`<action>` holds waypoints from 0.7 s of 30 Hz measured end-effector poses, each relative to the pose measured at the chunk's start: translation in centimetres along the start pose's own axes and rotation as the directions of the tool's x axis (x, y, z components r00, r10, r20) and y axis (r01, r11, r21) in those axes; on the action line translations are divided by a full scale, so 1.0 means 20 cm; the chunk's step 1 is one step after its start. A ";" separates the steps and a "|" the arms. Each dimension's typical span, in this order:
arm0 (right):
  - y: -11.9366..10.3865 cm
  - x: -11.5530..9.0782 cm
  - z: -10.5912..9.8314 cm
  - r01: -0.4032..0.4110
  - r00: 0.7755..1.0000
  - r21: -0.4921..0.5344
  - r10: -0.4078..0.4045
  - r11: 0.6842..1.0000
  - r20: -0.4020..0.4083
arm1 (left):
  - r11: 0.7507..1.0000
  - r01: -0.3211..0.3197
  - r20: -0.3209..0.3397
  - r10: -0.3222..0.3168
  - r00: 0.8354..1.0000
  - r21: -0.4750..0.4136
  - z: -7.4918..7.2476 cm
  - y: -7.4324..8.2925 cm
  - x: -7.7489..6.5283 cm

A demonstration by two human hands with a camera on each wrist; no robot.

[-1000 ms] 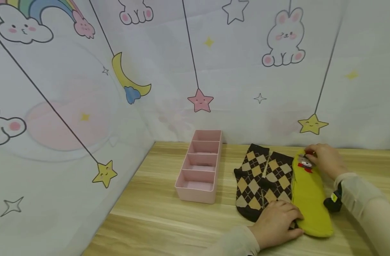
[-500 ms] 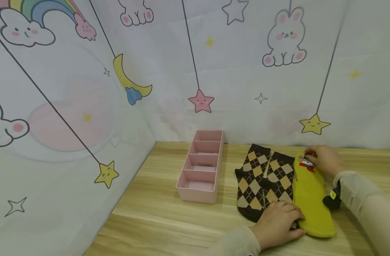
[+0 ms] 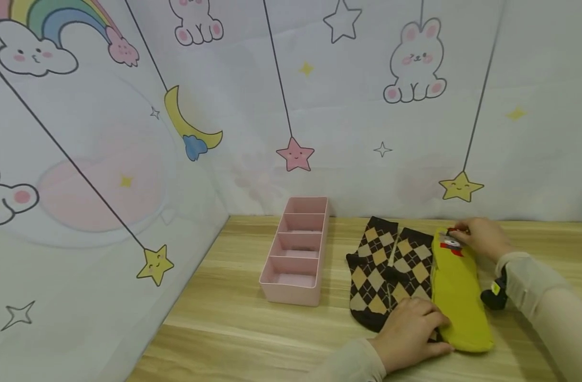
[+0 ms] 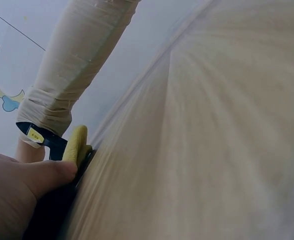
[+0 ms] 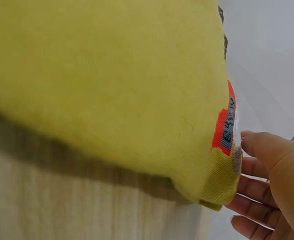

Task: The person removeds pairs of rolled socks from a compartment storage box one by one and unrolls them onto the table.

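A yellow sock (image 3: 460, 297) with a red and grey cartoon patch lies lengthwise at the right, partly over an argyle sock. My right hand (image 3: 486, 239) pinches its far cuff end; in the right wrist view the thumb of that hand (image 5: 274, 175) is at the patch and the fingers are behind the cuff. Two brown, beige and black argyle socks (image 3: 372, 270) lie side by side to its left. My left hand (image 3: 410, 331) rests on the near end of the right argyle sock, its thumb by the yellow toe. In the left wrist view that thumb (image 4: 47, 175) touches the yellow fabric.
A pink box (image 3: 291, 294) with several compartments stands left of the socks on the wooden table (image 3: 224, 329). Behind it hangs a white cloth (image 3: 353, 180) printed with stars and rabbits; another cloth side is at the left. A black wrist strap (image 3: 496, 297) is on the right wrist.
The view has shifted slightly. Both hands stay in about the same places on the socks, and the right fingers have moved a little at the yellow cuff.
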State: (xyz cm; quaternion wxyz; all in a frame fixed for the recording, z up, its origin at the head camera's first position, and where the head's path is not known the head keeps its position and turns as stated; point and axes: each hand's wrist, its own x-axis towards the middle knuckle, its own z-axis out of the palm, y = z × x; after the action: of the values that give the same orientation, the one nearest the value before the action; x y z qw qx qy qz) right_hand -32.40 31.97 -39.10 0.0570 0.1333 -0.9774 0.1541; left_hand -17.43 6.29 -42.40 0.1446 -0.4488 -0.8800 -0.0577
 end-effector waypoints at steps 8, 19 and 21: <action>0.00 0.00 -0.01 -0.028 1.000 -0.005 0.028 1.000 -0.003 | 1.000 -0.014 -0.034 0.014 0.999 -0.001 0.01 0.01 0.01; -0.05 -0.02 -0.05 0.017 0.998 -0.019 -0.018 1.000 -0.064 | 0.999 -0.026 -0.094 0.024 0.995 -0.019 0.00 0.01 0.00; -0.05 -0.01 -0.05 0.023 0.997 -0.010 -0.024 1.000 -0.074 | 0.999 -0.026 -0.113 0.022 0.993 -0.033 -0.01 0.01 0.00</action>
State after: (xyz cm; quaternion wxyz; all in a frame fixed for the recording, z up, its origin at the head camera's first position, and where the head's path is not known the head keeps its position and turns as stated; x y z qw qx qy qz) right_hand -31.81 31.41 -37.89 0.0954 0.1387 -0.9737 0.1538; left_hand -17.22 6.35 -42.22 0.1871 -0.4578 -0.8638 -0.0966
